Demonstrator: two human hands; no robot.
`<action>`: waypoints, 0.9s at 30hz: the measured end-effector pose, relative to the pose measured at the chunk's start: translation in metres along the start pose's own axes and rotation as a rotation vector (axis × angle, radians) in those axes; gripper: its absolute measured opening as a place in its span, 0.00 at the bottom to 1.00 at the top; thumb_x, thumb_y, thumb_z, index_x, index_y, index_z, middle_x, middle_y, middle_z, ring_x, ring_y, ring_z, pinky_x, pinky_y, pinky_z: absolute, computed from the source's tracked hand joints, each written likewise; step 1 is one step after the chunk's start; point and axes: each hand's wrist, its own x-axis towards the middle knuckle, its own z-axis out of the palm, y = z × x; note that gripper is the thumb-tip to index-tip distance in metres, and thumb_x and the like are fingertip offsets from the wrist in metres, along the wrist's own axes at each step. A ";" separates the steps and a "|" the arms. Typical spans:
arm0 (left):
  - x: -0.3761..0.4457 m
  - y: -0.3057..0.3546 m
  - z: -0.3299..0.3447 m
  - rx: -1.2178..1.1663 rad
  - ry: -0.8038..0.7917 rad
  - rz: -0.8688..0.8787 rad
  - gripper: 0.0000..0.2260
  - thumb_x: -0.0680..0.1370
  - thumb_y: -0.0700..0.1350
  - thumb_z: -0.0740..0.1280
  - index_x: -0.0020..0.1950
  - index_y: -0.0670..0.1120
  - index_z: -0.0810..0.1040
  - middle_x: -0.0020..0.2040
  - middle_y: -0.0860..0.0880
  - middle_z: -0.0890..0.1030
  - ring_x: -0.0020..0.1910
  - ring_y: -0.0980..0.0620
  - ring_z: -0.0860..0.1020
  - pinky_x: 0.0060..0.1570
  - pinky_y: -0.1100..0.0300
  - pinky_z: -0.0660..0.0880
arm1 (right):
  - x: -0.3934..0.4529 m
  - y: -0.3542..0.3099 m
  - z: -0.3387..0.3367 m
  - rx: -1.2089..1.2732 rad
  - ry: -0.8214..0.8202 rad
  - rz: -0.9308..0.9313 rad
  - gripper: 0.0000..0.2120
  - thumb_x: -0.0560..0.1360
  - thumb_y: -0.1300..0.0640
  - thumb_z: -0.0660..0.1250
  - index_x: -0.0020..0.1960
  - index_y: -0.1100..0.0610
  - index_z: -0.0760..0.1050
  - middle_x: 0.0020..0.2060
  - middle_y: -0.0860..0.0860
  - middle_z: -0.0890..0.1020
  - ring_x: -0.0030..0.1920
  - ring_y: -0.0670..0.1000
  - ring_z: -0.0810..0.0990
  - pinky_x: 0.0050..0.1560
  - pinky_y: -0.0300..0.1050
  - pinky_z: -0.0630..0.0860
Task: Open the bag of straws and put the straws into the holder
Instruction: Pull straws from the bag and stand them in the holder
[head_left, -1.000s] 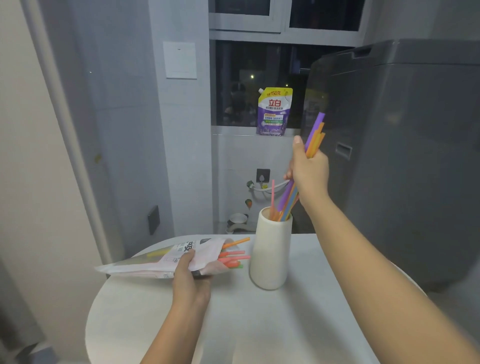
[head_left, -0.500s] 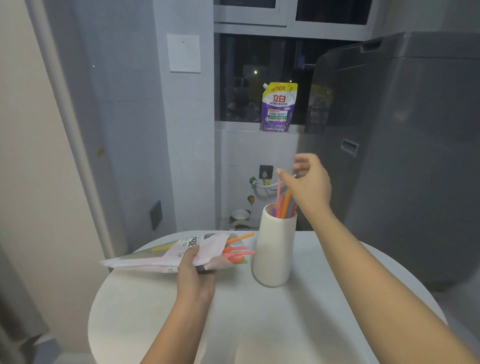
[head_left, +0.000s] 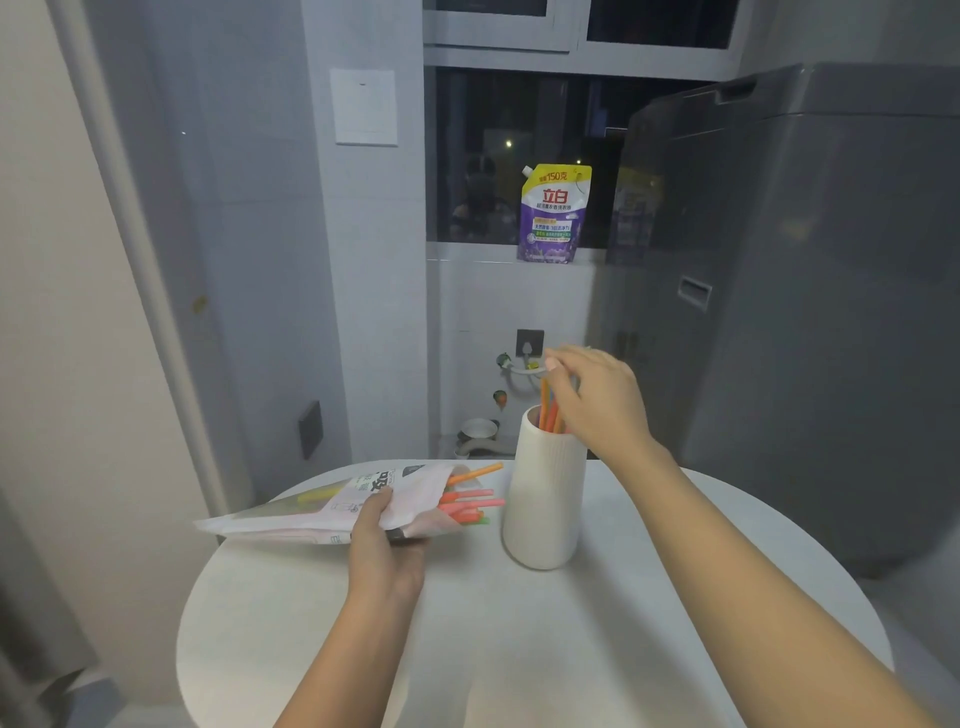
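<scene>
A white ribbed holder (head_left: 543, 499) stands upright on the round white table (head_left: 519, 649). Several coloured straws (head_left: 546, 410) stick out of its mouth. My right hand (head_left: 597, 400) hovers just above and beside them with fingers apart, holding nothing. To the left, my left hand (head_left: 382, 551) grips the opened straw bag (head_left: 332, 506), held roughly level just above the table. Orange, pink and green straw ends (head_left: 470, 501) poke from the bag's open mouth, pointing at the holder.
A large grey appliance (head_left: 779, 312) stands close behind the table on the right. A purple detergent pouch (head_left: 553, 221) sits on the window sill. Wall sockets and a tap lie behind the table. The table's edge curves close on the left.
My right hand lowered a bunch of straws into the holder and let go; its fingers are now spread above them. The left hand and bag stayed put.
</scene>
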 end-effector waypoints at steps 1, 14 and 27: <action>0.000 0.001 0.000 0.003 0.002 -0.001 0.17 0.78 0.36 0.60 0.67 0.43 0.68 0.54 0.43 0.78 0.48 0.48 0.79 0.48 0.54 0.79 | 0.000 0.000 0.000 -0.006 -0.015 -0.005 0.16 0.80 0.52 0.55 0.61 0.54 0.76 0.64 0.53 0.77 0.66 0.55 0.70 0.67 0.49 0.61; -0.004 0.006 0.001 -0.032 -0.015 0.010 0.06 0.78 0.36 0.60 0.52 0.44 0.72 0.36 0.48 0.82 0.29 0.54 0.81 0.28 0.64 0.77 | -0.044 -0.030 -0.009 0.105 0.197 -0.202 0.13 0.74 0.56 0.63 0.55 0.57 0.79 0.51 0.51 0.82 0.56 0.55 0.76 0.60 0.43 0.63; -0.013 0.006 0.003 0.099 -0.101 0.117 0.17 0.78 0.38 0.61 0.67 0.42 0.69 0.52 0.44 0.79 0.48 0.48 0.79 0.33 0.62 0.78 | -0.120 -0.045 0.053 0.594 -0.290 0.298 0.20 0.79 0.45 0.55 0.70 0.48 0.62 0.62 0.49 0.74 0.58 0.49 0.76 0.60 0.46 0.72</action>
